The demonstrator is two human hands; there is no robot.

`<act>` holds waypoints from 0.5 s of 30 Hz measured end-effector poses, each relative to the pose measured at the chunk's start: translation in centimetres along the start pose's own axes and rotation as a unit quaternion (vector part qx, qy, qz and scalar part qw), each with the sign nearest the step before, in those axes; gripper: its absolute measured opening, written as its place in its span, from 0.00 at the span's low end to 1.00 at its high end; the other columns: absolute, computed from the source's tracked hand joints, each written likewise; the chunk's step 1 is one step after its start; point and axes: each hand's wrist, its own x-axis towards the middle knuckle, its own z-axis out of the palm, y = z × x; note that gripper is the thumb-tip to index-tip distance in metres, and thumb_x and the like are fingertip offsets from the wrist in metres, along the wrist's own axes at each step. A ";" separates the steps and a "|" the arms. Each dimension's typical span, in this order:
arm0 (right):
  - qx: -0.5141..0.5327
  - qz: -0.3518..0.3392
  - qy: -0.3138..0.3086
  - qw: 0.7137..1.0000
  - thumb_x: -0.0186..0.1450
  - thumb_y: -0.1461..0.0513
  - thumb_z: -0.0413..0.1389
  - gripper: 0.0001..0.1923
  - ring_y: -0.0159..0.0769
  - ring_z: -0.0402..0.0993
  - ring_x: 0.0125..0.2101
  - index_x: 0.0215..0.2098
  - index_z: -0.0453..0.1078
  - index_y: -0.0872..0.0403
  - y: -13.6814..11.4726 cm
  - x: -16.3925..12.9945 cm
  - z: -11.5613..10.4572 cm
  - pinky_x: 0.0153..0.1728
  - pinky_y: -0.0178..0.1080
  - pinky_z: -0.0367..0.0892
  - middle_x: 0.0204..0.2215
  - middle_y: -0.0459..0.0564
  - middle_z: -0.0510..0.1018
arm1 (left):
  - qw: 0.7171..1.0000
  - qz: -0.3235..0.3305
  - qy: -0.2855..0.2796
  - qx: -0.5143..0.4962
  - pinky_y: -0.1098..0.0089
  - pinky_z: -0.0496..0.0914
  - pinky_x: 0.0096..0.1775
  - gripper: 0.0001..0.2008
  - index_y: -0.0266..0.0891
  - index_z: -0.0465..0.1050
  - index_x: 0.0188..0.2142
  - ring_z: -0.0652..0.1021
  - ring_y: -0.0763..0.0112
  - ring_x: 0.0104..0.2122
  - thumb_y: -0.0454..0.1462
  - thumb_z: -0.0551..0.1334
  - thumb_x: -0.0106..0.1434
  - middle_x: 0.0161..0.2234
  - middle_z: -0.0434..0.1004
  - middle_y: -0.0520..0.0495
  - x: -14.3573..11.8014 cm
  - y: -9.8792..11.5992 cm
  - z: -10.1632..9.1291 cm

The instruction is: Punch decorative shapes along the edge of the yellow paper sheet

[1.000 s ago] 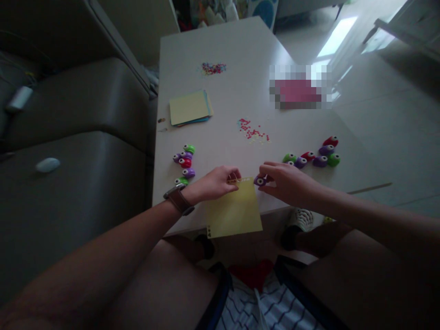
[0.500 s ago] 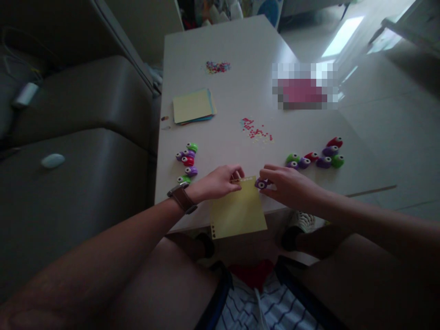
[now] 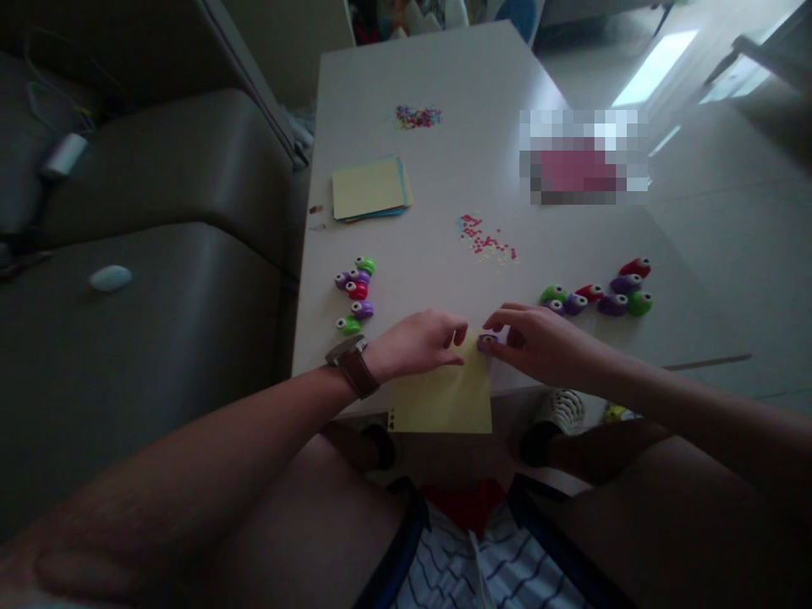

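A yellow sheet of paper [image 3: 441, 406] lies on the near edge of the table, its lower part sticking out past it. Small punched holes run up its lower left corner. My right hand [image 3: 533, 338] grips a small purple craft punch [image 3: 488, 342] at the sheet's upper right corner. Over the upper part of the paper is my left hand [image 3: 428, 342], thumb and fingers apart and holding nothing. More craft punches in green, red and purple stand in a group [image 3: 357, 290] to the left and another group [image 3: 612, 304] to the right.
On the white table [image 3: 406, 254] lie red and pale paper bits [image 3: 487, 241], a multicoloured confetti pile [image 3: 417, 117] and a stack of coloured paper [image 3: 368, 189]. A blurred-out pink item [image 3: 577, 165] is at the right edge. A grey sofa [image 3: 158, 338] borders the left side.
My left hand has come off the paper's top edge and shifted right, its fingers opening. The purple punch is turned a little at the corner. The whole view has shifted slightly.
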 end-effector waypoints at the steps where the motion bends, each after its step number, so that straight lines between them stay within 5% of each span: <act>1: 0.006 0.009 0.001 1.000 0.69 0.58 0.57 0.10 0.36 0.74 0.31 0.41 0.77 0.55 0.0 0.0 -0.1 0.33 0.38 0.64 0.35 0.52 0.78 | 1.000 -0.004 -0.007 -0.001 0.69 0.61 0.31 0.09 0.39 0.73 0.35 0.72 0.70 0.29 0.35 0.71 0.59 0.30 0.74 0.52 0.0 0.0 0.1; 15: 0.066 0.020 0.001 0.998 0.68 0.62 0.56 0.07 0.36 0.74 0.30 0.35 0.76 0.53 0.4 0.9 0.6 0.34 0.38 0.66 0.32 0.50 0.78 | 0.999 0.003 -0.023 -0.032 0.72 0.60 0.30 0.08 0.37 0.72 0.33 0.71 0.74 0.28 0.33 0.70 0.61 0.29 0.73 0.54 0.0 -0.4 0.4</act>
